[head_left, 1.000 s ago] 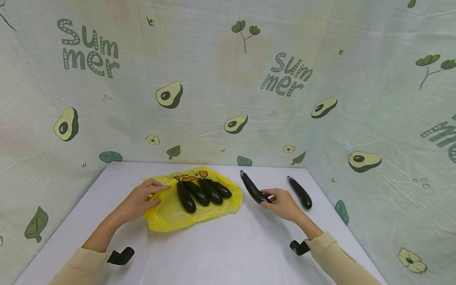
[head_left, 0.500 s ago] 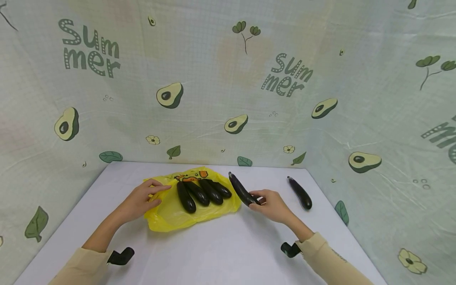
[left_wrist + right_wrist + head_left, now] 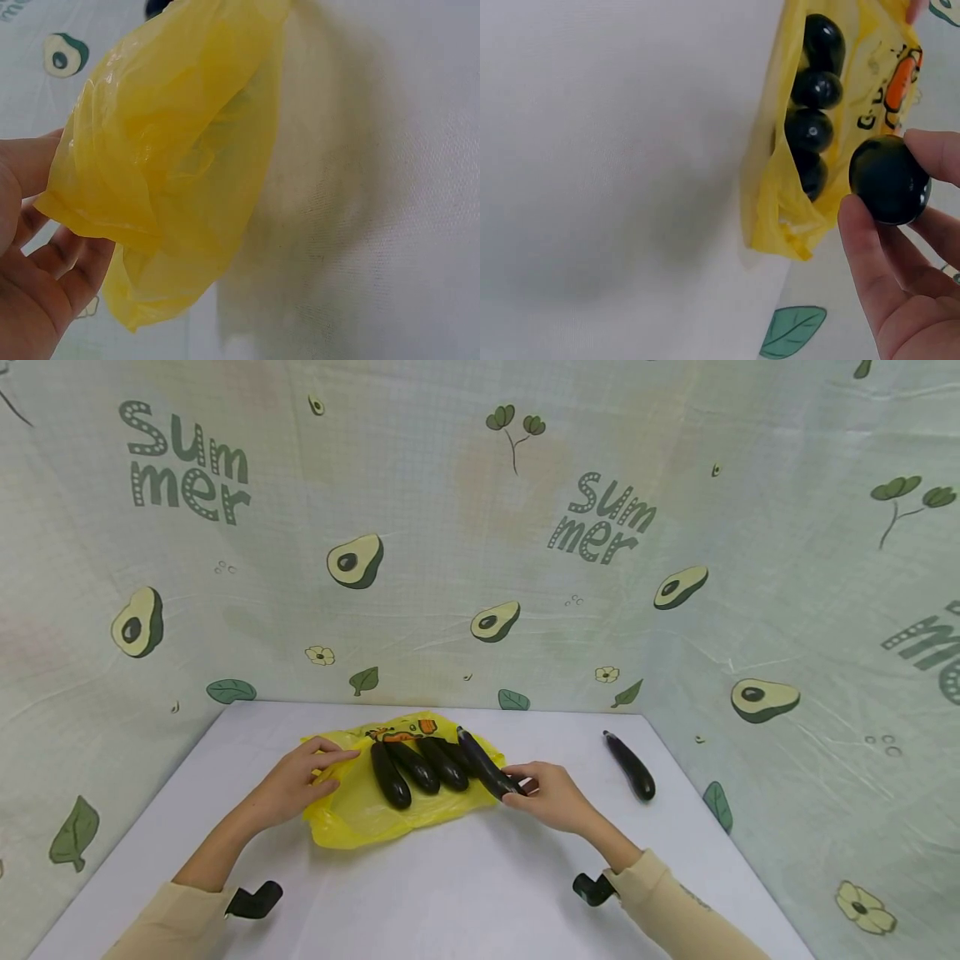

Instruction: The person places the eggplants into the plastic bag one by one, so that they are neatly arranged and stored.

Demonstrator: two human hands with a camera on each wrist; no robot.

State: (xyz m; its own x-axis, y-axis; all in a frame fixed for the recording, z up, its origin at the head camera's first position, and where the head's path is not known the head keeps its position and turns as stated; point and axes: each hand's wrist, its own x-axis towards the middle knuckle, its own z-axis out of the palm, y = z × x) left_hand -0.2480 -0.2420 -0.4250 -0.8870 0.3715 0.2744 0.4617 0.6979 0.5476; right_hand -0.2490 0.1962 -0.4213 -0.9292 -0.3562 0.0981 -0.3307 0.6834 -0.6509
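In the head view my right hand pinches a long dark eggplant by its thick end, its stem tip pointing away and left over the right part of a yellow plastic bag. From the right wrist, this eggplant's round end shows between thumb and fingers, beside the bag mouth. Several other eggplants lie side by side in the bag. My left hand holds the bag's left edge; the left wrist view shows thumb and curled fingers about the yellow film, partly hidden by it.
Another eggplant lies alone on the white table, toward its right side. A printed cloth with avocados and lettering stands behind the table and along both sides. Black camera mounts stick out from the wrists.
My right hand has carried its eggplant leftward, from beside the bag to over its right part, now partly covering the rightmost eggplant there. My left hand and the bag stay nearly still.
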